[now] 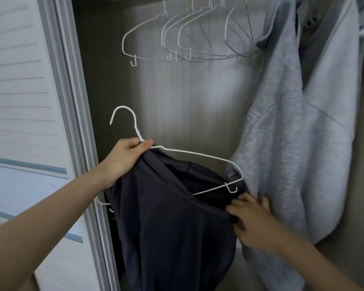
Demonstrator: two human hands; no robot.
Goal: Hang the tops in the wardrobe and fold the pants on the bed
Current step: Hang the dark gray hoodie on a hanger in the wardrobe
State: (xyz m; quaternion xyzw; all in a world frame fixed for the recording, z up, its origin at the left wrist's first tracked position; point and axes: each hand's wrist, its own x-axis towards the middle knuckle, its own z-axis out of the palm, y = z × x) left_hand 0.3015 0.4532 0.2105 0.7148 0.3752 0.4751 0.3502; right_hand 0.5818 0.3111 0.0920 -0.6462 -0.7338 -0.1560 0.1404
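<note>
1. Open wardrobe [156, 97] space fills the middle of the frame, its grey back panel bare and softly lit, with a pale sliding door [25, 101] along the left edge.
2. Several empty white wire hangers [177, 38] hang in a bunch at the upper middle.
3. At the right side a light grey hoodie [292, 133] already hangs, drooping down past the middle of the frame.
4. Centre frame, a person holds a white hanger [198, 153] with a dark top [172, 227] partly on it; the hook points up and to the left, not on any rail.
5. The left hand [122, 162] comes in from the lower left and grips the hanger's neck together with the top's collar, thumb and fingers curled round both.
6. The right hand [252, 219] reaches in from the lower right and pinches the dark fabric near the hanger's right end, just beside the grey hoodie.
7. The hanger's right shoulder is still bare wire, with the fabric bunched below it; the left end pokes out under the left wrist.
8. The dark top hangs down to the bottom edge of the frame.
</note>
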